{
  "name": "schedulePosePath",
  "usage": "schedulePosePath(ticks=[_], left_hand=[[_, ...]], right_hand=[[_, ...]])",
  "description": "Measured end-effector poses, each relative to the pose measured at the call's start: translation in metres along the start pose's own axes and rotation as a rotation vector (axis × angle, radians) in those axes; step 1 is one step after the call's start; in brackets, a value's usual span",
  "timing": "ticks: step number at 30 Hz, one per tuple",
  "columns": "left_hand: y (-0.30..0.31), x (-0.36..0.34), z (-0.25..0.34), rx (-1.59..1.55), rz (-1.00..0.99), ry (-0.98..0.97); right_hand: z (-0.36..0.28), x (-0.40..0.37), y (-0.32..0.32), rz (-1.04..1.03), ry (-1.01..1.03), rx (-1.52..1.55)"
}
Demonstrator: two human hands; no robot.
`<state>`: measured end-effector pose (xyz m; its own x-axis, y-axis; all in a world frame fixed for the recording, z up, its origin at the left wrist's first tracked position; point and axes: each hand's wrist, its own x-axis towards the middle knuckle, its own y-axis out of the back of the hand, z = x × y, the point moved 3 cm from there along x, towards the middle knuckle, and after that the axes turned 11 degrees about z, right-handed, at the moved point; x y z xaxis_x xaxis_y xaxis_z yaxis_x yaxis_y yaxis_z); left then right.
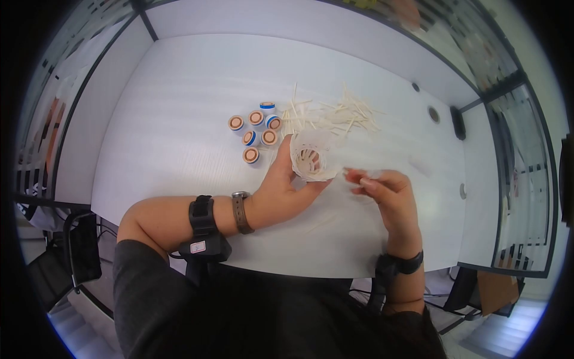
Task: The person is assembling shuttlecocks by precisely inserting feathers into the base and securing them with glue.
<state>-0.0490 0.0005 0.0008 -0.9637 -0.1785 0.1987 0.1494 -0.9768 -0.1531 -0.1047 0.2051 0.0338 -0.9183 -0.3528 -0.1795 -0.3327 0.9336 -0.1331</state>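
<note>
My left hand (283,188) is wrapped around a white, cup-shaped holder (310,143) whose open mouth faces me. Slat-like strips show inside it. To the right of the holder, my right hand (387,194) has its thumb and fingers pinched together just off the holder's edge. Whatever lies between those fingertips, if anything, is too small and blurred to name. Beyond the holder, a loose pile of thin, pale sticks (353,112) lies on the white table (179,119), partly hidden by the holder.
Left of the sticks stand several small white jars (256,118) with blue bands and brown, cork-like tops. A few pale sticks (321,224) lie near the front of the table. Low partitions (239,21) enclose it. A dark round grommet (434,114) is at the right.
</note>
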Motion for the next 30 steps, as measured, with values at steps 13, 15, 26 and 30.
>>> schedulePosePath(ticks=[13, 15, 26, 30], left_hand=[[-0.002, 0.000, 0.010, 0.212, -0.077, -0.335], [-0.003, 0.000, 0.011, 0.254, -0.103, -0.422], [-0.002, 0.001, 0.010, 0.240, -0.166, -0.367], [-0.004, 0.000, 0.011, 0.243, -0.190, -0.316]], right_hand=[[-0.004, -0.001, 0.004, 0.002, 0.345, 0.115], [-0.005, -0.003, 0.002, 0.009, 0.345, 0.106], [-0.010, -0.012, -0.007, -0.035, 0.371, -0.140], [-0.009, -0.013, -0.011, -0.023, 0.378, -0.201]])
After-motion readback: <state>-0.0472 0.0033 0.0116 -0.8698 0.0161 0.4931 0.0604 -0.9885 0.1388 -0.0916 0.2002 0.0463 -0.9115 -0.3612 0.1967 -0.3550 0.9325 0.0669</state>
